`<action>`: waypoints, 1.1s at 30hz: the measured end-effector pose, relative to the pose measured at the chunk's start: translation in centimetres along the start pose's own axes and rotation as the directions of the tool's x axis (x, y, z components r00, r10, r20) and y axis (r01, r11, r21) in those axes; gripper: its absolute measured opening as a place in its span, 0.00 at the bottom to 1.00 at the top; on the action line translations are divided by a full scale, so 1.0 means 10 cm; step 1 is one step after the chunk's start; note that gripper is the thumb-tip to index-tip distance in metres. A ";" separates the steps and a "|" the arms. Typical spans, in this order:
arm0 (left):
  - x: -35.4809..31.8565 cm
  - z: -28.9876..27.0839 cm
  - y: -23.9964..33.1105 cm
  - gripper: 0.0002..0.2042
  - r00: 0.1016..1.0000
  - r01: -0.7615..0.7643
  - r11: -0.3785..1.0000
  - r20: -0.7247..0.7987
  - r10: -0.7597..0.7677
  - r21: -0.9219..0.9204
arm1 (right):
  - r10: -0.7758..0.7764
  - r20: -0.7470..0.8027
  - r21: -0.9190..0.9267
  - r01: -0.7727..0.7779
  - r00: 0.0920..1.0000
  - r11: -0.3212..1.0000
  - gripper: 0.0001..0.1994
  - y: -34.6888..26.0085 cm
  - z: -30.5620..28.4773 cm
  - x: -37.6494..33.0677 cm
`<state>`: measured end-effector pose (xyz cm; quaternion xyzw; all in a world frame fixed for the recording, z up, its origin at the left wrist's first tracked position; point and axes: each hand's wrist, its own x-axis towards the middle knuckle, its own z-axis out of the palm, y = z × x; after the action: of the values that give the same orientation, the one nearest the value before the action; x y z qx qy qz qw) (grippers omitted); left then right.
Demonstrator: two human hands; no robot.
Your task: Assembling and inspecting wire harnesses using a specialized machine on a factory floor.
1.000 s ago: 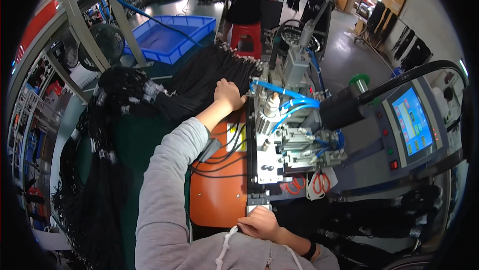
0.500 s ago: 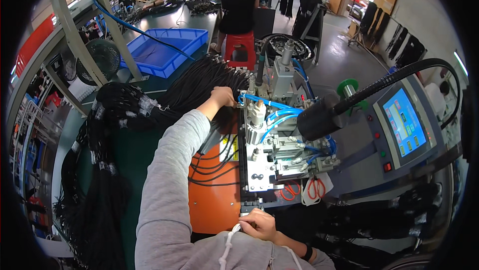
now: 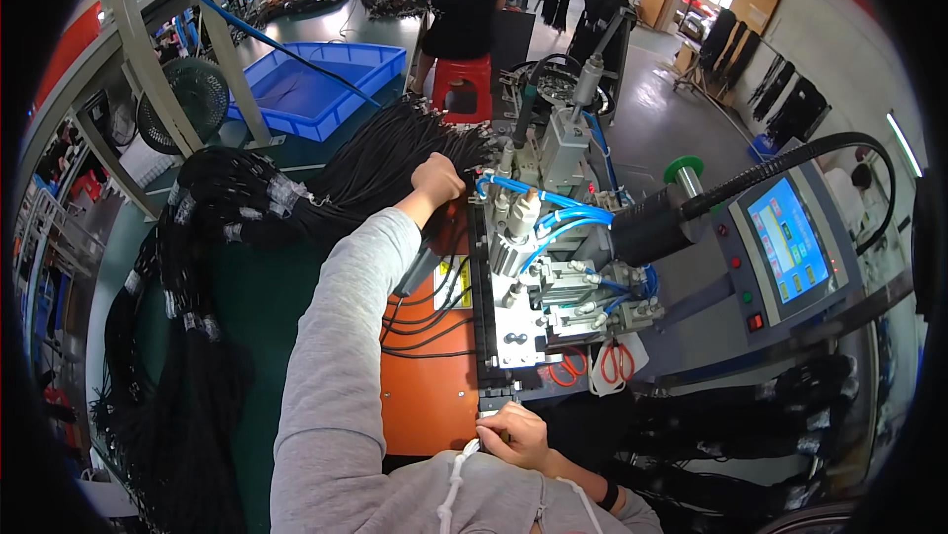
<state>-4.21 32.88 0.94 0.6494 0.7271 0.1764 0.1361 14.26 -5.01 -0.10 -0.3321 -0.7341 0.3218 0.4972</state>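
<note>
Reaching: left hand [image 3: 437, 179] is stretched out over the pile of black cables [image 3: 395, 154] at the far edge of the bench, fingers curled down into the strands – it looks closed on 1 or more of them, though which strand cannot be told.
Right hand: the right hand [image 3: 513, 432] sits close to the body at the near end of the metal fixture [image 3: 518, 337], fingers pinched together on something small; what it grips is too small to tell.
Step in hand: by my judgement, picking a fresh cable from the pile to load into the pneumatic press [image 3: 538, 208] (the unit with blue air hoses).
Next move: it would call for drawing 1 strand clear of its neighbours without dragging the rest, then lining its end up with the fixture.
Cables elsewhere: bundled black cables [image 3: 188, 267] lie heaped on the green bench top [image 3: 267, 307] at the left – well apart from the hands.
Containers: a blue plastic tray [image 3: 316, 85] stands beyond the pile; it looks bare inside.
Beside the press: orange-handled scissors [image 3: 592, 366] and a touch screen panel [image 3: 787, 238].
</note>
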 end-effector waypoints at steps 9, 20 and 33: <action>-0.02 -0.67 -0.44 0.14 0.962 0.198 0.497 0.265 0.067 -0.845 | -0.004 0.077 -0.065 0.009 0.997 0.998 0.07 0.04 0.03 -0.01; -1.48 -1.47 -0.47 0.07 0.962 -0.216 -0.124 -0.233 0.144 -0.969 | 0.148 0.118 -0.101 -0.137 0.982 0.985 0.08 -0.01 0.01 0.08; -1.82 -1.40 -0.63 0.07 0.892 -0.366 -0.172 -0.397 0.216 -0.915 | 0.237 0.087 -0.110 -0.227 0.968 0.968 0.07 -0.02 0.05 0.07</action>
<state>-13.66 13.09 10.26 0.4730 0.1968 0.7088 0.4849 13.51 -4.68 0.28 -0.4239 -0.7289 0.3571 0.4019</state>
